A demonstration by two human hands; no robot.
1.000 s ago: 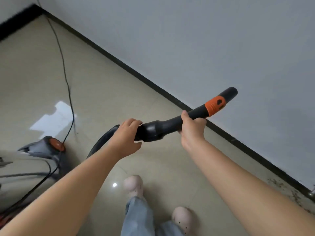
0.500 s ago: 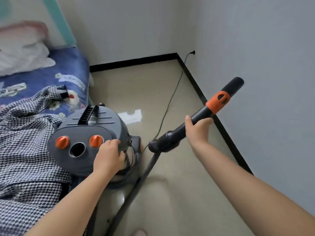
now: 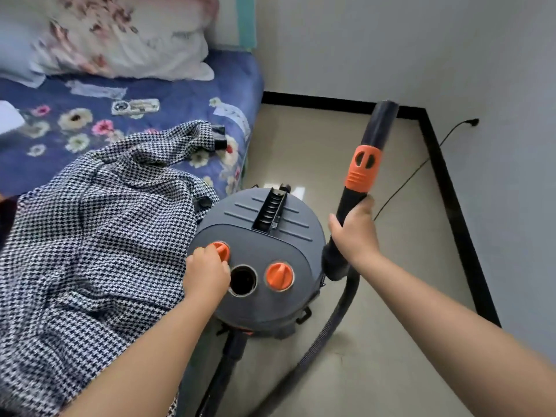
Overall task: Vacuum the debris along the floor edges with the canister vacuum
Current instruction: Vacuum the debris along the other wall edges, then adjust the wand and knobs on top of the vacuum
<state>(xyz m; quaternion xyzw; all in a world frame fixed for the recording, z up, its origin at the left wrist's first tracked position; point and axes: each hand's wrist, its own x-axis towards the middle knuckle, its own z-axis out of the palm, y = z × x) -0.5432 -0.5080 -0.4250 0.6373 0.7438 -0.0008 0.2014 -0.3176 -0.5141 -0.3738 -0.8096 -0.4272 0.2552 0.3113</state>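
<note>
grey vacuum [image 3: 258, 236], orange knobs [image 3: 279, 276], houndstooth cloth [image 3: 90, 236]

Upright grey canister vacuum [image 3: 255, 284], orange knobs

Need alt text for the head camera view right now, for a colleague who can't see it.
The left hand grips an orange knob on the grey canister vacuum while the right hand holds the black wand upright. A houndstooth cloth lies beside it.

matt grey plastic vacuum lid [image 3: 258, 296], probably woven houndstooth cloth [image 3: 90, 236], glossy floor [image 3: 391, 341]
</note>
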